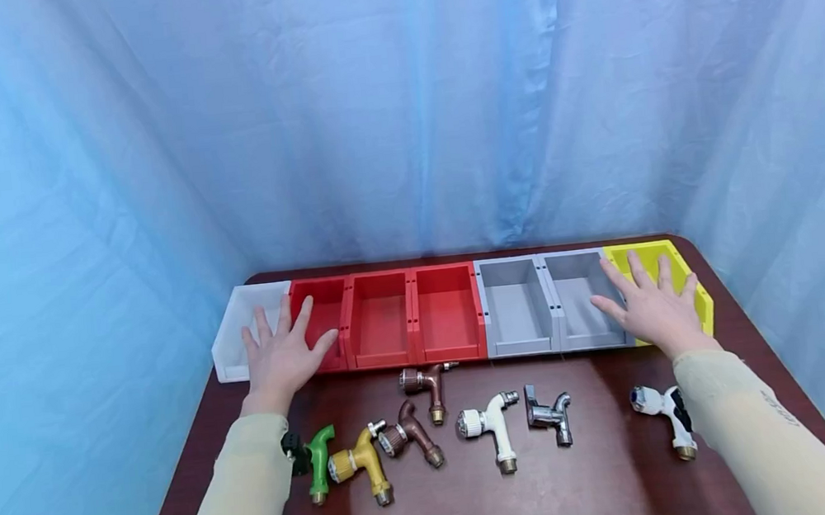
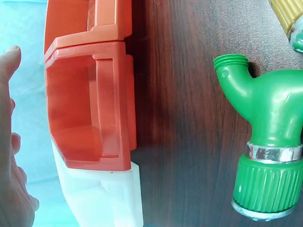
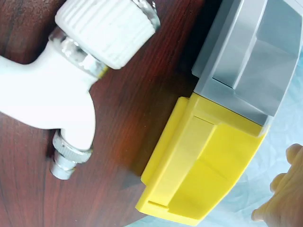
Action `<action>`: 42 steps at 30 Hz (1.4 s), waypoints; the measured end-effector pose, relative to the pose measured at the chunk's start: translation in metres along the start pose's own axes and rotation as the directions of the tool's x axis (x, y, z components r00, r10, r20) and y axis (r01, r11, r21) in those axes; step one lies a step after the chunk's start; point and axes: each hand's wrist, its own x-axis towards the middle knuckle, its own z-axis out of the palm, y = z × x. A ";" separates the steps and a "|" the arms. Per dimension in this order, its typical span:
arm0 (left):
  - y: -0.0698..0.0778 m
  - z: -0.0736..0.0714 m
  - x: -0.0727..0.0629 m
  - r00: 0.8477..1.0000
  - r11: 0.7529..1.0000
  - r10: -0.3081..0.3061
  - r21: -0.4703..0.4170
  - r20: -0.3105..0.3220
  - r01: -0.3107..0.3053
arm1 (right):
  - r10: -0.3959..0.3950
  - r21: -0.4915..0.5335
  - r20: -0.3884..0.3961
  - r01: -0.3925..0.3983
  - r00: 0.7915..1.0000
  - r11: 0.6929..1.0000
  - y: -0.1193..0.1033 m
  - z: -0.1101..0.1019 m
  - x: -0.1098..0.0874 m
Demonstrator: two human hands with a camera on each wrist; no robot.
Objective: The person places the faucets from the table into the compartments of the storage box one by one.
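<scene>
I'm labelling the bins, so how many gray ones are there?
2: the left gray bin beside a red bin, the right gray bin beside the yellow bin.

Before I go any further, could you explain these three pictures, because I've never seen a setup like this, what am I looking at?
There's no machine, just a person's bare left hand and right hand. The wide picture comes from a camera on the person's head; the two close-ups come from cameras on each wrist. Across the table runs a row of bins: one white bin, three red bins, two gray bins and one yellow bin. Nearer the person lie seven taps: a green tap, a yellow tap, two brown taps, two white taps and a silver tap. Both hands are spread, holding nothing.
</scene>
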 end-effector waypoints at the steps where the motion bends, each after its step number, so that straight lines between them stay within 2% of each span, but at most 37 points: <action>1: 0.000 0.000 0.000 1.000 1.000 0.001 0.003 0.001 -0.001 | 0.000 -0.003 0.003 0.000 1.000 1.000 0.000 0.000 0.000; 27: 0.000 0.000 0.003 1.000 1.000 -0.004 0.005 -0.001 0.004 | -0.011 -0.012 0.009 0.011 1.000 1.000 0.003 -0.003 0.002; 35: 0.007 -0.002 0.004 1.000 1.000 -0.004 0.024 -0.009 0.004 | -0.024 -0.019 -0.002 0.024 1.000 1.000 0.004 -0.005 0.002; 42: 0.016 -0.003 0.006 1.000 0.998 -0.012 -0.065 0.022 0.013 | -0.031 -0.040 0.018 0.031 0.999 0.999 0.009 -0.012 -0.001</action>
